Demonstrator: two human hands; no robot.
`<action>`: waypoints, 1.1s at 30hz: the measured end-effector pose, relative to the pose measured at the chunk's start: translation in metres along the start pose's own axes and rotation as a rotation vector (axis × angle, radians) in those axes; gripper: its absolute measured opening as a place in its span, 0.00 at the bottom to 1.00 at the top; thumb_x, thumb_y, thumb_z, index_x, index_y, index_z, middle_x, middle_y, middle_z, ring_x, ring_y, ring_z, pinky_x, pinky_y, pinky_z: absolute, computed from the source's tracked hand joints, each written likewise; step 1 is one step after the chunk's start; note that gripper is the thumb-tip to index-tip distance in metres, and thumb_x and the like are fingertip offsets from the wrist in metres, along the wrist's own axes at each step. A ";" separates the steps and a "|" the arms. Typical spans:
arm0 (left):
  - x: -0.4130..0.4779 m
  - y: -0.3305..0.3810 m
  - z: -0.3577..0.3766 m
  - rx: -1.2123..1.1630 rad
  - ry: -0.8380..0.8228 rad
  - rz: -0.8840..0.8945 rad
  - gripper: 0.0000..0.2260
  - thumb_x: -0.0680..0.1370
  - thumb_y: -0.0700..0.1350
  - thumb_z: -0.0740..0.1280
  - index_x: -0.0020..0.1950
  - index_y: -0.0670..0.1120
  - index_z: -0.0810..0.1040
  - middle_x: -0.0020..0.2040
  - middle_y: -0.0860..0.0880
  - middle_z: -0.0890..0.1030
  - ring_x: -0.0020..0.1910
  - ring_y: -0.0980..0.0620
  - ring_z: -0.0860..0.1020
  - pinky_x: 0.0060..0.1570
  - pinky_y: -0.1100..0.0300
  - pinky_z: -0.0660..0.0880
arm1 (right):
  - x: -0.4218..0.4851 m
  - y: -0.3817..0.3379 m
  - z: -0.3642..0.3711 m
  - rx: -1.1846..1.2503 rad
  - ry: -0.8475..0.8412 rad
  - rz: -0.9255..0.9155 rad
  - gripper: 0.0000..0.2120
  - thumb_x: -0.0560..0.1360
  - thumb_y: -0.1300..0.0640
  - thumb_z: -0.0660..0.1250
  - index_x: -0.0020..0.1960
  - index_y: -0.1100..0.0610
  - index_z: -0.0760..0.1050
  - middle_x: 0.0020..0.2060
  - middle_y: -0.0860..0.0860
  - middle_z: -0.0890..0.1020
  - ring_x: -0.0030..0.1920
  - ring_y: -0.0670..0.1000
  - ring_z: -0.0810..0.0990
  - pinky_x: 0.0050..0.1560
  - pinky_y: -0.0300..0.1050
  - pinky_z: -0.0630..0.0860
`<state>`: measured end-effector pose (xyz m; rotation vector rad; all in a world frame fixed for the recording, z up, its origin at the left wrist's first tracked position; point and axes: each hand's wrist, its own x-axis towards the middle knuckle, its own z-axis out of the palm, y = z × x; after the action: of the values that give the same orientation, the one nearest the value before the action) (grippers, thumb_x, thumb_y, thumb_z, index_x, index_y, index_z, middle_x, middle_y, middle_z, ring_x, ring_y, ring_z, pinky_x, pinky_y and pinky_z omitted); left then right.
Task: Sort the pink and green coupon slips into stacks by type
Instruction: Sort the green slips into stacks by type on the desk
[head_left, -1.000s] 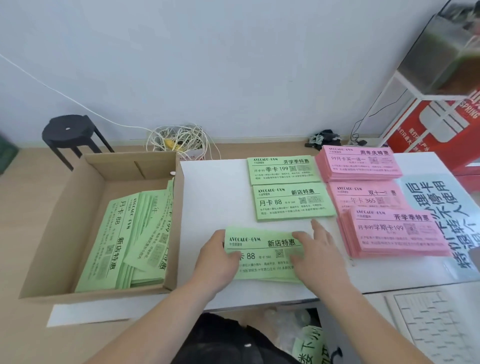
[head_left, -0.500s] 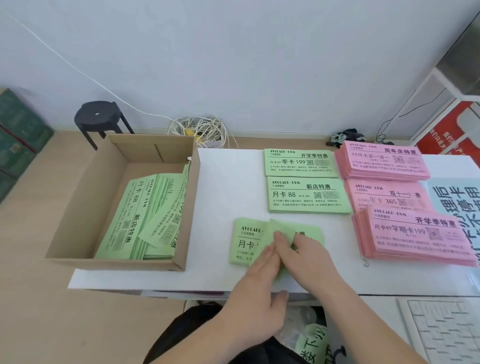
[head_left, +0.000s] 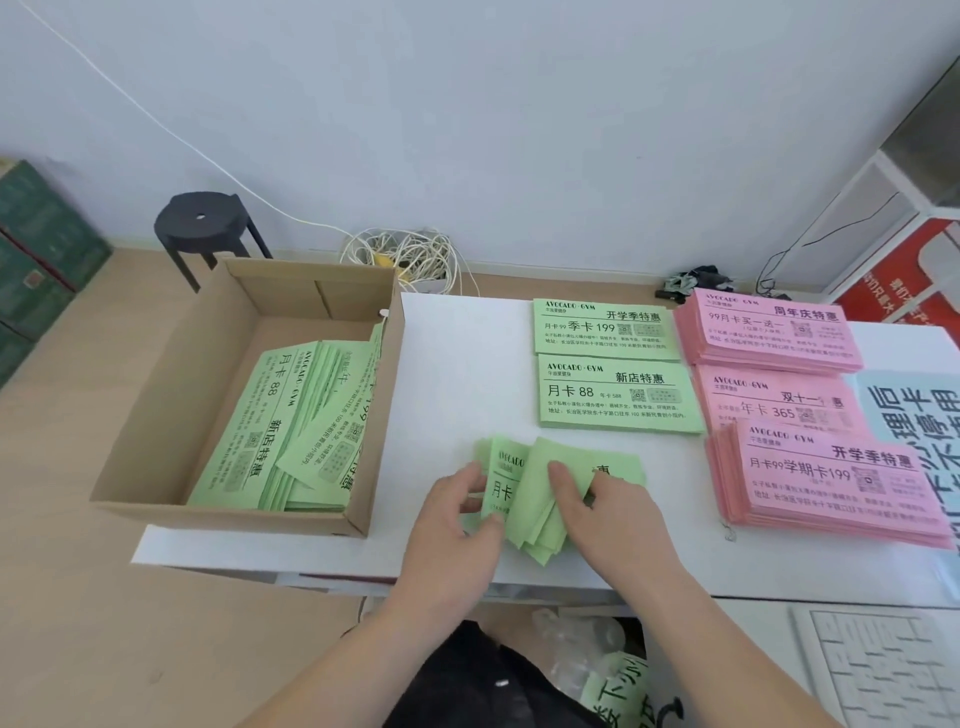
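A loose bundle of green slips (head_left: 540, 483) lies near the front edge of the white table (head_left: 457, 374), partly fanned, with some blank backs turned up. My left hand (head_left: 452, 519) pinches the bundle's left part. My right hand (head_left: 613, 509) holds the fanned slips on the right, fingers on top. Behind them lie two sorted green stacks, the far green stack (head_left: 608, 332) and the near green stack (head_left: 618, 395). To the right are three pink stacks: the far pink stack (head_left: 769, 332), the middle pink stack (head_left: 779, 405) and the near pink stack (head_left: 831, 478).
An open cardboard box (head_left: 156, 405) at the table's left holds more green slips (head_left: 280, 415). A blue printed sheet (head_left: 914, 415) lies at the right edge and a white keyboard (head_left: 883, 670) at the lower right. On the floor behind are a black stool (head_left: 202, 228) and coiled cables (head_left: 405, 254).
The flat green bundle has been lifted and fanned. My left hand moved from its left edge across to grip it, and my right hand has turned several slips over.
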<state>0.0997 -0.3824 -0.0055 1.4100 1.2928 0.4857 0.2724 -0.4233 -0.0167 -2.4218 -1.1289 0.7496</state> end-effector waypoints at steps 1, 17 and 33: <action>-0.006 0.000 0.003 0.106 -0.062 0.086 0.23 0.81 0.40 0.66 0.68 0.66 0.70 0.66 0.66 0.72 0.63 0.72 0.70 0.65 0.70 0.69 | -0.001 -0.001 0.000 0.011 -0.005 -0.005 0.32 0.79 0.29 0.54 0.34 0.56 0.67 0.28 0.50 0.75 0.32 0.51 0.75 0.33 0.46 0.66; 0.008 -0.019 -0.005 -0.127 -0.022 -0.199 0.21 0.83 0.41 0.64 0.75 0.54 0.68 0.70 0.58 0.72 0.69 0.61 0.70 0.66 0.62 0.65 | 0.000 0.002 -0.001 -0.019 -0.006 -0.022 0.28 0.81 0.36 0.57 0.33 0.56 0.62 0.27 0.49 0.70 0.30 0.51 0.70 0.33 0.46 0.64; 0.040 0.029 -0.002 -0.124 -0.252 -0.415 0.28 0.81 0.65 0.61 0.75 0.51 0.70 0.73 0.52 0.72 0.64 0.53 0.74 0.63 0.55 0.69 | -0.009 -0.010 -0.015 0.093 -0.089 -0.054 0.33 0.77 0.25 0.50 0.33 0.55 0.58 0.26 0.47 0.66 0.30 0.50 0.66 0.36 0.48 0.64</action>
<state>0.1229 -0.3400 0.0059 1.0257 1.2799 0.1011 0.2706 -0.4260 0.0029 -2.2923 -1.1611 0.8810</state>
